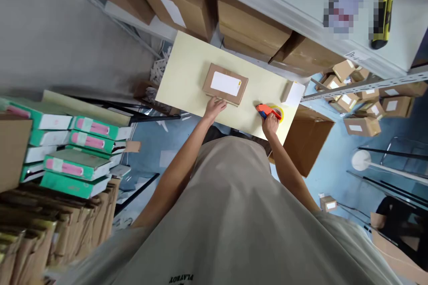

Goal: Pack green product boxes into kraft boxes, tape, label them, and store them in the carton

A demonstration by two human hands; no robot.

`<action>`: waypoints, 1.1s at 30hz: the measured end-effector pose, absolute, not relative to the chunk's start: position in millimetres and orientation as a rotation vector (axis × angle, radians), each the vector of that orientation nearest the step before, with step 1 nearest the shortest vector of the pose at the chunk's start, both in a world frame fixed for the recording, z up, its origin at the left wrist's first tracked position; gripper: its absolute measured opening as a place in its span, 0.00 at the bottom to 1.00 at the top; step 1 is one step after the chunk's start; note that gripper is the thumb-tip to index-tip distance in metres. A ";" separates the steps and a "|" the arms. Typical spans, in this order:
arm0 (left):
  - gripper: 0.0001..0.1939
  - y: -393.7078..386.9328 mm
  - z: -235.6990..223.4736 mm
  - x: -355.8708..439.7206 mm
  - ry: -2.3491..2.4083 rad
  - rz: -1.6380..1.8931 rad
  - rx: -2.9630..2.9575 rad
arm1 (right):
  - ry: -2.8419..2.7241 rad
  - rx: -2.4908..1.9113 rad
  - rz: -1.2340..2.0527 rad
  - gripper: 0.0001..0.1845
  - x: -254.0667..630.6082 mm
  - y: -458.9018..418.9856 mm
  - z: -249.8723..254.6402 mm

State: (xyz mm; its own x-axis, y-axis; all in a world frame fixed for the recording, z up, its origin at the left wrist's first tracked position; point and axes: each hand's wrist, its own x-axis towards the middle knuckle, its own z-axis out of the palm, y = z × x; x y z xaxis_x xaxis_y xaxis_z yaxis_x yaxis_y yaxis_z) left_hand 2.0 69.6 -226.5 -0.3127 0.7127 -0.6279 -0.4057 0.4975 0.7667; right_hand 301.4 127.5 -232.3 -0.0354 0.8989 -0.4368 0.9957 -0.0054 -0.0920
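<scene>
- Work surface: your pale cream table [180, 71] sits at a slant, far edge up against the shelving [284, 2].
- Brown box [225, 83] lies flat on the table, left of its middle, white label [222, 83] facing up.
- Your left hand [216, 107] is at the box's near edge, fingers loosely bent and together; can't tell if they pinch it or only touch.
- Your right hand [270, 125] has its fingers closed around the red-and-blue tape dispenser [265, 110], yellow tape roll [281, 113] on its right end. It's over the near right part of the table, well apart from the box.
- Small white box [294, 92] stands at the table's far right corner.
- Far side: big cartons [254, 22] in a row under the upper shelf; yellow-and-black cutter [386, 20] on top, far right.
- Right: open carton [309, 142] just beside the table; labelled parcels [363, 109] piled farther right, over blue floor [337, 160].
- Left: green-and-white boxes [76, 160] in stacks, folded brown cardboard [67, 218] nearer you, grey wall [83, 35] behind.
- Lower right: one small carton [329, 203] on the floor.
</scene>
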 end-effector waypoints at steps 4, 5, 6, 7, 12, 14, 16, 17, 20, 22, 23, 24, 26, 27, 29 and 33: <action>0.32 61.4 -216.9 23.6 1.571 1.115 0.287 | 2.127 1.842 -0.787 0.21 319.0 139.0 -219.4; 0.31 56.7 -212.7 30.5 1.548 1.108 0.320 | 2.154 1.758 -0.896 0.22 323.4 141.4 -212.0; 0.30 51.9 -207.8 37.4 1.510 1.104 0.363 | 2.183 1.650 -1.037 0.22 327.1 143.2 -203.3; 0.29 47.7 -202.4 43.9 1.464 1.101 0.411 | 2.202 1.522 -1.203 0.23 329.9 144.1 -193.6; 0.29 38.3 -177.5 59.4 1.347 1.073 0.568 | 2.206 0.986 -1.662 0.28 330.1 142.2 -146.1; 0.29 35.9 -172.3 57.9 1.319 1.052 0.614 | 2.216 0.913 -1.609 0.27 328.1 142.7 -134.0; 0.28 31.7 -169.6 55.6 1.297 1.023 0.664 | 2.215 0.872 -1.520 0.24 327.4 145.1 -127.0; 0.27 28.9 -168.9 55.1 1.296 1.008 0.689 | 2.212 0.854 -1.480 0.23 327.5 146.9 -125.2; 0.24 20.4 -168.9 58.8 1.338 0.989 0.757 | 2.195 0.787 -1.411 0.21 329.1 152.9 -123.5; 0.20 15.4 -170.9 65.8 1.409 1.017 0.795 | 2.176 0.746 -1.386 0.19 329.8 156.7 -124.2; 0.19 13.0 -172.5 70.5 1.449 1.041 0.803 | 2.168 0.727 -1.370 0.19 330.0 158.3 -124.7; 0.17 10.4 -174.4 75.7 1.487 1.067 0.800 | 2.165 0.709 -1.349 0.19 330.2 159.6 -125.1; 0.14 4.1 -178.6 87.5 1.555 1.118 0.766 | 2.175 0.684 -1.282 0.18 330.7 161.3 -125.1; 0.13 0.2 -180.7 94.0 1.586 1.141 0.742 | 2.188 0.677 -1.236 0.19 331.5 161.7 -124.2; 0.11 -8.4 -184.5 107.7 1.641 1.193 0.693 | 2.208 0.662 -1.142 0.19 334.0 162.3 -120.3; 0.10 -19.9 -190.2 131.9 1.707 1.249 0.649 | 2.161 0.624 -1.032 0.23 340.2 165.7 -105.8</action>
State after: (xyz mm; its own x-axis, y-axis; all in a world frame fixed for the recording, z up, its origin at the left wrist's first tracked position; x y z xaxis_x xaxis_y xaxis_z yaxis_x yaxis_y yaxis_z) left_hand 131.9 -19.9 -190.2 -0.4609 0.8139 -0.3536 -0.0904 0.3533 0.9311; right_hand 340.2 165.7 -105.8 -0.6722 0.1353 -0.7279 0.6512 0.5758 -0.4944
